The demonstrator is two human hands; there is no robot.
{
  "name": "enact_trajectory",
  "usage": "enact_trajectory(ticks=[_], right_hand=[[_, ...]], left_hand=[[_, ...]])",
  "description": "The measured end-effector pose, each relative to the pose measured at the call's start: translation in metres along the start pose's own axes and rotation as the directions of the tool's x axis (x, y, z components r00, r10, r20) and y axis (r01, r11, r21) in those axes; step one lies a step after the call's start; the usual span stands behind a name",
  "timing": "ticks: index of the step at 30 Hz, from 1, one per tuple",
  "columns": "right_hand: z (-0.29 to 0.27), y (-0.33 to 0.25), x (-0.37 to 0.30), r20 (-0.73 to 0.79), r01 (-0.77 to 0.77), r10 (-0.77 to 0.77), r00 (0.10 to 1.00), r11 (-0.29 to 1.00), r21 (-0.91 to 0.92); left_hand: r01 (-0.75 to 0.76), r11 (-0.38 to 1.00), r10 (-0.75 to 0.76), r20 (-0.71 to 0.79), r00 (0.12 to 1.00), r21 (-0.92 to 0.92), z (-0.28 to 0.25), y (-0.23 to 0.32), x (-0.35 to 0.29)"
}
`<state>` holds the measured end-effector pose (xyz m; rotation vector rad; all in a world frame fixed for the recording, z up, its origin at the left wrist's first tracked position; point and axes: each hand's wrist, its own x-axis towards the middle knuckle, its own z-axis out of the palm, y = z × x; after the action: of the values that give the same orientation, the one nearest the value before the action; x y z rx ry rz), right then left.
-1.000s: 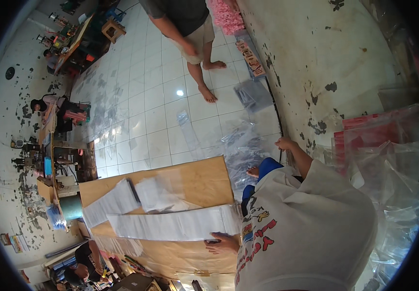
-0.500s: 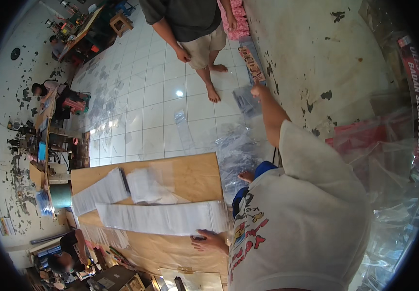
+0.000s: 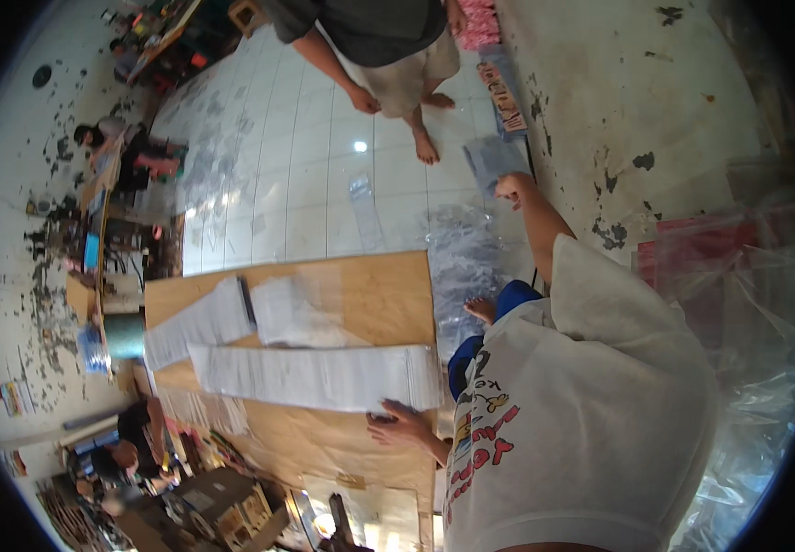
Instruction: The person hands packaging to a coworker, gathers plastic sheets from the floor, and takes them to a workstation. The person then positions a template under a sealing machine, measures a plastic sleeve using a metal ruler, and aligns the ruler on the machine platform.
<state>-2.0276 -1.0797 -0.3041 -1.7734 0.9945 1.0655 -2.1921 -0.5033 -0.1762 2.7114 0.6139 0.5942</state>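
My left hand [image 3: 399,425] rests on the table at the near edge of a long row of overlapping whitish plastic sheets [image 3: 314,377], its fingers spread. Something dark shows by its fingertips; I cannot make out what. Beyond that row, a second fanned row of sheets [image 3: 197,324] and a loose whitish pile [image 3: 296,313] lie on the brown tabletop [image 3: 379,290]. My right arm reaches out over the floor beside the wall. My right hand [image 3: 512,188] has its fingers curled, in front of a grey stack of plastic [image 3: 487,158]; whether it holds anything is hidden.
A person [image 3: 388,64] stands barefoot on the white tiles. Crumpled clear plastic [image 3: 462,253] covers the floor by my foot. Large clear bags [image 3: 737,304] line the right wall. Other people sit at benches on the left; boxes [image 3: 223,506] stand near the table.
My view has shifted, so the table sits higher in it. My right hand has drawn back toward me and its fingers have curled in. The left hand stays beside the sheets.
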Motion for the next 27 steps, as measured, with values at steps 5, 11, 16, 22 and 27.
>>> enact_trajectory(ticks=[5,11,16,22,27], right_hand=[[0.152,-0.045,-0.033,0.076,0.373,-0.378,0.923,0.925,0.069],[0.234,-0.108,-0.171,-0.465,0.802,-0.722,0.512,0.596,-0.043],[0.330,-0.142,-0.224,-0.312,0.946,-0.936,0.161,0.236,-0.220],[0.414,-0.129,-0.240,-0.224,0.742,-0.963,0.148,0.258,-0.619],[0.421,-0.131,-0.253,-0.197,0.743,-0.953,0.232,0.304,-0.596]], left_hand=[[0.009,1.000,-0.009,-0.019,1.000,-0.008,0.002,-0.017,0.007],[0.083,0.996,-0.083,0.036,0.996,0.023,-0.008,-0.010,0.017],[0.115,0.992,-0.106,0.144,0.984,-0.059,-0.013,-0.022,0.017],[0.074,0.870,0.017,0.181,0.983,-0.488,0.017,-0.028,0.004],[0.134,0.800,0.022,0.253,0.967,-0.585,0.020,-0.026,-0.004]])
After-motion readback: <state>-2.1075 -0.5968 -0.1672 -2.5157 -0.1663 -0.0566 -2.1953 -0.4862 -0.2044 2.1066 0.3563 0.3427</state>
